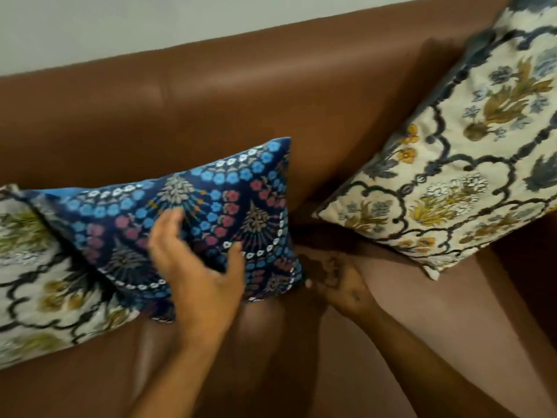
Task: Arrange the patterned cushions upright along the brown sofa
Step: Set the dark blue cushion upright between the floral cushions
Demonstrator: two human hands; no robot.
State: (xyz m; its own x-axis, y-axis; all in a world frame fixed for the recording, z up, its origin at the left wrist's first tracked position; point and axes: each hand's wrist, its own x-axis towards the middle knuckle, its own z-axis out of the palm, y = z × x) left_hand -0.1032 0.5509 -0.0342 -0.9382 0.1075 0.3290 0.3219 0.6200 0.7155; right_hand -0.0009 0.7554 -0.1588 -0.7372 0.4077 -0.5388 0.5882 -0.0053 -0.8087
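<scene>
Filling most of the view: the brown sofa (271, 95), backrest running across the top and seat spreading below, both ends cut off by the frame. Leaning on its point against the backrest at the right, tilted rather than squared up: a cream floral cushion (470, 164), its upper and right parts running out of view, its lowest corner hanging over the seat. Lying at the far left, cropped by the edge and blurred: a second cream floral cushion (33, 273), partly tucked under its neighbour. Standing between them on its long edge, leaning back toward the backrest and overlapping the left cushion: the dark blue floral cushion (193, 224), lower edge partly hidden behind the nearer hand. Reaching over its front face: the left hand (196, 273), fingers spread apart, thumb pointing toward the cushion's right end, palm close to the fabric but smeared by motion, so contact being hard to confirm. Sitting in deep shadow at the blue cushion's lower right corner: the right hand (340, 285), fingers too dark and blurred to judge, so grasping or merely touching being impossible to tell.
</scene>
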